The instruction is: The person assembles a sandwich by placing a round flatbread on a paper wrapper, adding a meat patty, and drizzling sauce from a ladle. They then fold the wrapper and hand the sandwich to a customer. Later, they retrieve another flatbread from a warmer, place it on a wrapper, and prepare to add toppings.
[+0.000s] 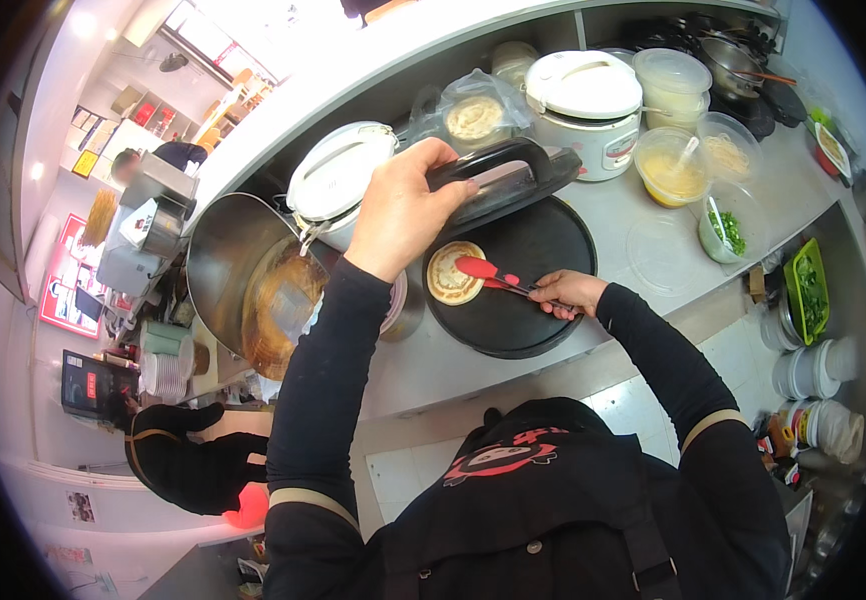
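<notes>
My left hand point(410, 202) grips the black handle of a griddle lid point(500, 187), which is raised and tilted over the back of a round black griddle point(538, 315). My right hand point(569, 292) holds red-tipped tongs point(504, 280) from the right. Their red tip lies over a round browned flatbread point(448, 289) at the griddle's left side; whether the tongs pinch it I cannot tell. Part of the griddle's back is hidden by the lid.
At left is a large metal wok point(226, 247). Behind stand two white rice cookers point(586, 142) point(343, 172) and bagged dough point(474, 118). To the right are a bowl of beaten egg point(665, 187) and a container of chopped greens point(733, 234). Another person point(177, 457) bends at lower left.
</notes>
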A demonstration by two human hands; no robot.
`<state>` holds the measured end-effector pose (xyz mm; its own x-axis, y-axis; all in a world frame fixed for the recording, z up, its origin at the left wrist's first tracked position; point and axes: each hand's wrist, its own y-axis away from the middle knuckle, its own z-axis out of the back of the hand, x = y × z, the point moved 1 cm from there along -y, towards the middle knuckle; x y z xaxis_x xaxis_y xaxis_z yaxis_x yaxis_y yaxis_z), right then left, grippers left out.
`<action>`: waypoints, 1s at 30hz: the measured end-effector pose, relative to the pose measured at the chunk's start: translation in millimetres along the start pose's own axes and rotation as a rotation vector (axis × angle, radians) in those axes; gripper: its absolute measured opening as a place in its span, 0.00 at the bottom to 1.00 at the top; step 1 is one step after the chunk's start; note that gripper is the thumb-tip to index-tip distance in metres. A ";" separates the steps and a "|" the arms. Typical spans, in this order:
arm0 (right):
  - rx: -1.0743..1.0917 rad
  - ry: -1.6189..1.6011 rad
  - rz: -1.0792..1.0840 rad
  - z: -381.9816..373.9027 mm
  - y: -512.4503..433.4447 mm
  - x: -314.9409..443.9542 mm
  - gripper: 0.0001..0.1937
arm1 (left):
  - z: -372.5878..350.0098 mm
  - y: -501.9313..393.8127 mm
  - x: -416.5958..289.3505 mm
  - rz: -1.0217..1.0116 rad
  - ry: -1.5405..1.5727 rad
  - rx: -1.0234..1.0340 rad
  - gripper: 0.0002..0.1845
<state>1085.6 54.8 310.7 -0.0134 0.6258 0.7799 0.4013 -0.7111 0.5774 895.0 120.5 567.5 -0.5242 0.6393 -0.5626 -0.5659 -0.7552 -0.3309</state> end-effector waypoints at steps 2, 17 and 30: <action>-0.027 0.003 0.048 -2.2 5.2 -4.4 0.09 | -0.3 0.7 0.6 0.011 -0.006 -0.001 0.11; -0.696 1.614 0.693 -16.5 129.7 3.0 0.17 | -2.8 -1.8 6.6 -0.067 -0.007 -0.040 0.13; -0.180 0.119 -0.117 26.8 136.8 -20.4 0.13 | -3.4 -3.4 14.2 -0.108 -0.005 -0.038 0.12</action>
<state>1165.3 -46.7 367.3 -0.1623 0.6728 0.7218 0.2211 -0.6881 0.6911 891.6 131.7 558.1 -0.4650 0.7176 -0.5184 -0.5944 -0.6871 -0.4179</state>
